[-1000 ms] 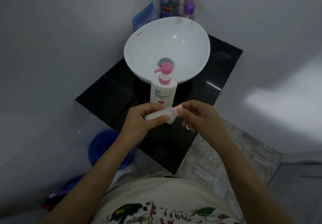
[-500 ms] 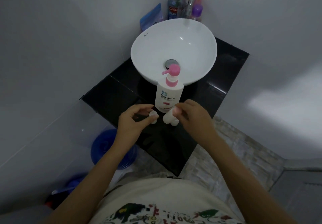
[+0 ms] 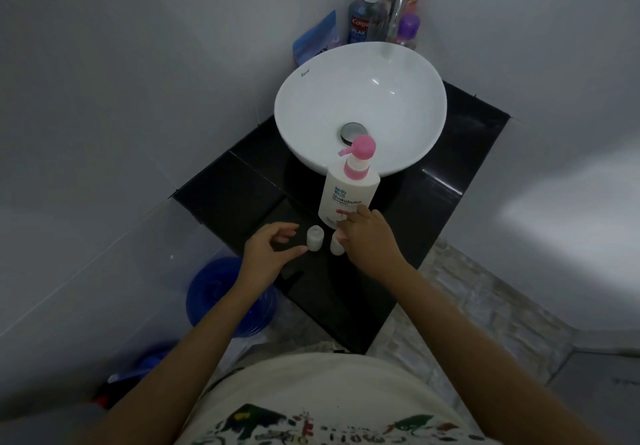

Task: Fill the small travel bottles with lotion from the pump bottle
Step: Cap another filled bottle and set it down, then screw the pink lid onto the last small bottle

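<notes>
Bench: black, polished, glossy, stone-like slabs with visible seams. Basin: white, glossy glazed ceramic, smooth, bright highlights inside; drain shiny metal. Tap at the back edge: chromed metal, mirror-bright. Pump bottle: white smooth plastic, slight sheen, printed label; pump head pink plastic, satin. Two small bottles near the front edge: white, matt-looking plastic, one partly hidden by the right hand. Mouthwash bottle: clear bluish plastic. Bucket on the floor: blue, translucent glossy plastic. Walls smooth. Shirt: pale cloth, matt, printed.
</notes>
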Motion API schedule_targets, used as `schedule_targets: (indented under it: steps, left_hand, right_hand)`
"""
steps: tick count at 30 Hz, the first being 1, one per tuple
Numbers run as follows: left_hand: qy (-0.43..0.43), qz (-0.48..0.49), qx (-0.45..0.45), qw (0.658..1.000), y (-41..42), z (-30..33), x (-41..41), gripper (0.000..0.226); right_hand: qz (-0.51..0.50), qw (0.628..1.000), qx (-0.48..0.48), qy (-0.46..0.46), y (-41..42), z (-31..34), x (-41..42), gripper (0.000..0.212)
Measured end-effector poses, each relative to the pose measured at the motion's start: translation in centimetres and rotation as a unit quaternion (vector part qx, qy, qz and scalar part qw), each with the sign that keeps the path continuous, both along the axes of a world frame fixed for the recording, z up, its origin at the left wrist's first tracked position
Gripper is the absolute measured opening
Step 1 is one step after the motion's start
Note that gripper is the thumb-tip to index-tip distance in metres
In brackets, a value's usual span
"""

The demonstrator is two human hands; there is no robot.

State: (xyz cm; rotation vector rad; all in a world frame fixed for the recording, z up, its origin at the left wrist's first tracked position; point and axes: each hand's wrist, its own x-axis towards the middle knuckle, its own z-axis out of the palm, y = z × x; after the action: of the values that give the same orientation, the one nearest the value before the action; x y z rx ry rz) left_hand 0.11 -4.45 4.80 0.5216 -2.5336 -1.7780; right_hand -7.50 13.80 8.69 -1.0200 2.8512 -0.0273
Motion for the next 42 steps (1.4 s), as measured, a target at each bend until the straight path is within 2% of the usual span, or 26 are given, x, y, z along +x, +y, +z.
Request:
schedule_targets:
  steps: [4,8,13,16,23,29,33,38,42]
  left_hand:
    - [-0.02,-0.04,-0.043,0.998,0.3,-1.7,-1.2,0.051]
    - [-0.028,-0.057,-0.047,0.997,0.8,-2.5,-2.4,0.057]
    - [-0.035,-0.073,-0.063,0.995,1.1,-3.0,-3.3,0.046]
    - [-0.039,-0.083,-0.055,0.994,1.3,-3.1,-3.4,0.037]
    - [-0.046,-0.062,-0.014,0.997,1.1,-1.8,-2.8,0.034]
    - [-0.029,-0.034,0.04,0.998,0.4,0.7,-1.5,0.035]
    - [-0.022,-0.034,0.092,0.995,0.4,2.5,-0.4,0.036]
    - [-0.01,-0.024,0.12,0.992,1.0,4.0,0.4,0.034]
    - [0.017,-0.017,0.139,0.99,1.6,5.5,0.4,0.032]
  right_hand:
    - [-0.017,1.0,-0.013,0.0,0.3,-0.3,0.0,0.03]
    - [-0.026,0.999,-0.045,-0.011,0.6,-0.2,0.2,0.037]
    - [-0.117,0.977,-0.175,0.008,2.2,0.5,0.6,0.036]
    - [-0.187,0.959,-0.215,-0.006,4.3,0.7,0.8,0.03]
    - [-0.286,0.937,-0.178,-0.095,8.1,-2.0,0.7,0.034]
    - [-0.285,0.945,-0.044,-0.154,8.8,-4.5,0.6,0.035]
    - [-0.286,0.94,-0.005,-0.187,8.5,-5.6,0.4,0.033]
    - [-0.305,0.927,-0.037,-0.216,8.2,-5.6,0.1,0.02]
    - [-0.348,0.895,-0.176,-0.218,7.9,-3.7,0.6,0.018]
